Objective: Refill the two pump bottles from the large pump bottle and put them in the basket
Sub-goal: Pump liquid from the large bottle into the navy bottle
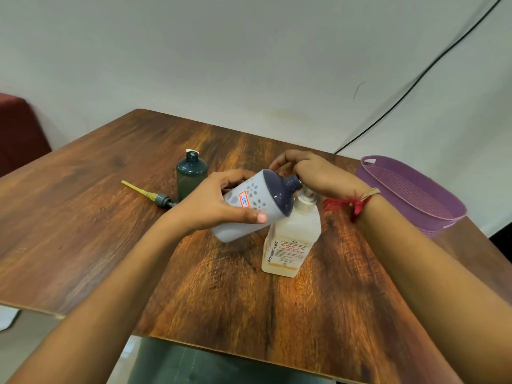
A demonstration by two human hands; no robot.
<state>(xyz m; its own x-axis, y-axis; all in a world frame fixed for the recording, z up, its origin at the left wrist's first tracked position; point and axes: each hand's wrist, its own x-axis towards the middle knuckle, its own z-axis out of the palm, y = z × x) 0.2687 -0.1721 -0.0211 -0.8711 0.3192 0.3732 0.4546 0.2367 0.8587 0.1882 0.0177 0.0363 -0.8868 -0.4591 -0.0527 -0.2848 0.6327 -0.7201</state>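
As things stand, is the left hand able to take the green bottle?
Probably not yet: the left hand grips the white bottle, tilted toward the large bottle. The green bottle stands just behind it, nothing between.

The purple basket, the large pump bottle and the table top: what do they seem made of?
The purple basket is likely moulded plastic, matt: even colour, thin wall, rows of small slots. The large pump bottle looks like translucent plastic, slightly glossy; pale liquid shows through. The table top shows wood grain with a sheen; solid wood or laminate cannot be told.
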